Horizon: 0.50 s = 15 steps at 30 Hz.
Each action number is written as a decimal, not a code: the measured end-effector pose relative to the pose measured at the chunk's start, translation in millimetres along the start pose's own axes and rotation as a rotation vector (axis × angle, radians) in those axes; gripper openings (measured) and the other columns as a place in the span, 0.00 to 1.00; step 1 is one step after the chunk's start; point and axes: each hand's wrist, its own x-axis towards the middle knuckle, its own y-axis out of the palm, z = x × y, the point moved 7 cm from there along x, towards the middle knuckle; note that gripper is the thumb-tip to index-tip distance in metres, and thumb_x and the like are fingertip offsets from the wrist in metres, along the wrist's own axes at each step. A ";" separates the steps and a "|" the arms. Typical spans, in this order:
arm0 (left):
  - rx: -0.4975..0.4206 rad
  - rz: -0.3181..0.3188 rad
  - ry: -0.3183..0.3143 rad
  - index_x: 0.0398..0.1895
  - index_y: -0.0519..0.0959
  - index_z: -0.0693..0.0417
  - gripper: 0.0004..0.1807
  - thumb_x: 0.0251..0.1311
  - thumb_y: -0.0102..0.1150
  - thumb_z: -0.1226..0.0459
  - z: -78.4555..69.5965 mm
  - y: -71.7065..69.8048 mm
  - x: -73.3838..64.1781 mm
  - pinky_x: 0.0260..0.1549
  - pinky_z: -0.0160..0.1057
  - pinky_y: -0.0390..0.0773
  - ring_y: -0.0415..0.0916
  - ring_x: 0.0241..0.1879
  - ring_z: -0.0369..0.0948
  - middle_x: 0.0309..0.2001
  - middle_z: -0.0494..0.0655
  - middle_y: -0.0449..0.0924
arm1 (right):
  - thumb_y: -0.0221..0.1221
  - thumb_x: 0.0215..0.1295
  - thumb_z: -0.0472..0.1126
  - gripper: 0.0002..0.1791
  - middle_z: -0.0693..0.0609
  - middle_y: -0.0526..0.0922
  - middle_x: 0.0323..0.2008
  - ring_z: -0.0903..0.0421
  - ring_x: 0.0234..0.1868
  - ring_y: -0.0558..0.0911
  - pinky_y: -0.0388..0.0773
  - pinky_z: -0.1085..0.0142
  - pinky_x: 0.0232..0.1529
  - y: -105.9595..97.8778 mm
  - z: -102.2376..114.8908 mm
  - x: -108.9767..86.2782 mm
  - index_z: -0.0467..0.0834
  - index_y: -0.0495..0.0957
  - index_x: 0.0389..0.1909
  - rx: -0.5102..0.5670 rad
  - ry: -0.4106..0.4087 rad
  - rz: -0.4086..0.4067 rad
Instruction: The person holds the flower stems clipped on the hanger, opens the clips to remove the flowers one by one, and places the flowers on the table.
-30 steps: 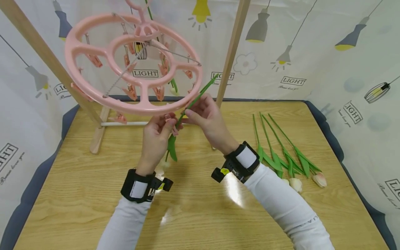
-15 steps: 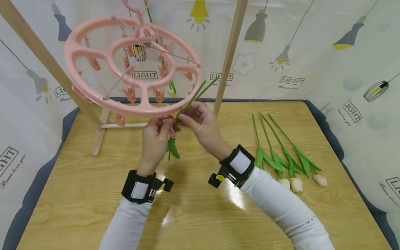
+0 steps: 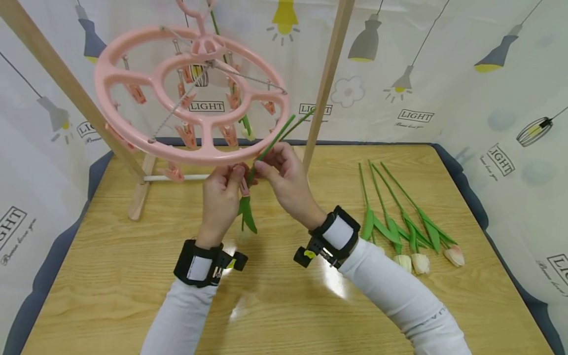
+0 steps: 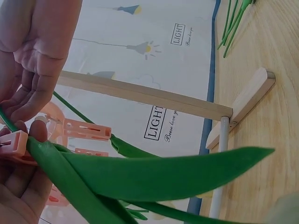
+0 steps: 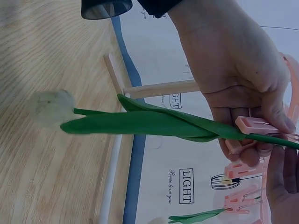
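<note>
My left hand [image 3: 222, 197] pinches a pink clothespin [image 5: 254, 125] at the near rim of a round pink hanger [image 3: 177, 155]. My right hand [image 3: 290, 177] holds the green stem [image 3: 277, 135] of an artificial tulip, just above the clothespin. The tulip hangs head down, its leaves [image 4: 154, 172] right below the clothespin's jaws and its white bloom [image 5: 49, 107] over the table. In the left wrist view the stem passes at the clothespin's tip. A second green stem [image 3: 301, 121] slants up behind the right hand.
Several tulips [image 3: 410, 231] lie on the table's right side. Wooden posts [image 3: 328, 74] and a white crossbar [image 3: 177, 176] stand around the hanger. More pink clothespins [image 3: 186, 133] dangle from it, and another tulip [image 3: 245, 123] hangs at the back.
The right hand has moved left and slightly down, bringing the stem closer to the clothespin. The clothespin now points more downward, over the leaves. The left hand has hardly moved.
</note>
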 end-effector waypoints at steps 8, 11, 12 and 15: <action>0.007 -0.017 0.016 0.33 0.75 0.75 0.15 0.71 0.46 0.68 3.6 -3.1 -0.6 0.18 0.27 0.70 0.69 0.17 0.38 0.22 0.56 0.73 | 0.48 0.67 0.20 0.11 0.52 0.73 0.39 0.60 0.38 0.77 0.83 0.73 0.39 -1.1 -1.5 -1.0 0.22 0.61 0.48 0.026 -0.012 0.016; -0.004 -0.018 0.015 0.32 0.75 0.74 0.15 0.72 0.45 0.68 5.3 -5.2 -1.3 0.19 0.27 0.71 0.69 0.17 0.41 0.24 0.54 0.75 | 0.48 0.67 0.20 0.11 0.53 0.72 0.38 0.60 0.38 0.77 0.83 0.72 0.39 -5.5 -2.0 -1.9 0.23 0.60 0.47 0.020 -0.007 0.010; -0.012 -0.017 0.017 0.33 0.74 0.74 0.15 0.72 0.45 0.68 5.5 -5.9 -1.4 0.20 0.27 0.72 0.69 0.18 0.42 0.25 0.54 0.75 | 0.48 0.67 0.20 0.11 0.53 0.72 0.38 0.60 0.38 0.77 0.83 0.72 0.39 -7.8 -1.8 -1.8 0.23 0.60 0.47 0.016 -0.009 0.005; -0.023 -0.022 0.018 0.33 0.74 0.73 0.15 0.72 0.45 0.67 5.6 -8.2 -1.6 0.21 0.27 0.75 0.70 0.18 0.44 0.25 0.52 0.76 | 0.48 0.67 0.20 0.11 0.54 0.73 0.38 0.59 0.38 0.77 0.82 0.72 0.38 -16.1 -0.4 -1.2 0.23 0.59 0.47 0.006 -0.021 -0.017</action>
